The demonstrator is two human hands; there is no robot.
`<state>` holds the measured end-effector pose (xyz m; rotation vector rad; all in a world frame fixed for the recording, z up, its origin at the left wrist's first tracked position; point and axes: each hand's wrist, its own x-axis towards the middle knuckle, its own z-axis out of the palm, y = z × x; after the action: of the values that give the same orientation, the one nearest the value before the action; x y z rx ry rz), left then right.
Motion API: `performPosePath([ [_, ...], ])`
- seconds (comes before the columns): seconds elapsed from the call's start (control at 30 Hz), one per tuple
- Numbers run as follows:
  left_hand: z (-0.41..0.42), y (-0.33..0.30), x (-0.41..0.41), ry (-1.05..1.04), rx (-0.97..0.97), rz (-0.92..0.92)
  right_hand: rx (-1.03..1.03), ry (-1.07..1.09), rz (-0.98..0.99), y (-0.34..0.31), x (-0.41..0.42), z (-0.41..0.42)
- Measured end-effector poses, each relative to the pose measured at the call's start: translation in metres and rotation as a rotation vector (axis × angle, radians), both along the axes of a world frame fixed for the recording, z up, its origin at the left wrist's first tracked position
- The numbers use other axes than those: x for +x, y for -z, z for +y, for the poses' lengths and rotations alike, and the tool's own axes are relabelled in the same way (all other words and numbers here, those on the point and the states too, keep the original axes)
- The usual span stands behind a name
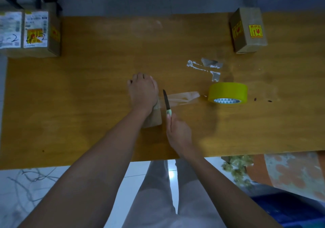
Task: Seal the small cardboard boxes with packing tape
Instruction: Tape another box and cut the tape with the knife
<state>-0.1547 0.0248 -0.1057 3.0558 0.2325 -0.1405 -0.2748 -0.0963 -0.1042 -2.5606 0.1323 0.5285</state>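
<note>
Head view showed both bare forearms reaching out over the wooden desk. The left hand lay palm-down on top of a small cardboard box, its grip curled over the far edge, pressing the box down; most of the box was hidden beneath the hand and wrist. Just right of it, the right hand had its grip closed around the pale green handle of a knife, the dark blade pointing away from the person and standing close beside the box's right edge. A strip of clear tape ran from the box rightward past the blade, toward a yellow tape roll lying on the desk well right of the right hand. Beyond the roll, farther from the right hand, lay crumpled tape scraps. A stickered cardboard box stood at the far right corner, and labelled boxes sat far left of the left hand.
</note>
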Motion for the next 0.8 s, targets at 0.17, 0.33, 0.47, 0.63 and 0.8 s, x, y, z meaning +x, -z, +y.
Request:
performPosePath([
  [0.17,0.0,0.002,0.0,-0.011,-0.021,-0.02,-0.012,0.018,-0.001,0.002,-0.01,0.005],
  [0.33,0.001,0.001,0.001,-0.015,-0.034,0.009,-0.054,0.011,0.04,0.009,-0.005,0.012],
  [0.47,0.002,0.002,0.0,-0.021,-0.069,-0.009,-0.013,0.214,0.03,0.005,-0.022,0.005],
  [0.63,0.008,0.002,0.0,-0.032,-0.152,-0.061,0.149,0.222,-0.043,-0.006,0.008,-0.008],
  [0.8,0.01,0.003,0.002,0.023,-0.103,-0.022,0.196,0.257,-0.039,-0.013,0.017,-0.016],
])
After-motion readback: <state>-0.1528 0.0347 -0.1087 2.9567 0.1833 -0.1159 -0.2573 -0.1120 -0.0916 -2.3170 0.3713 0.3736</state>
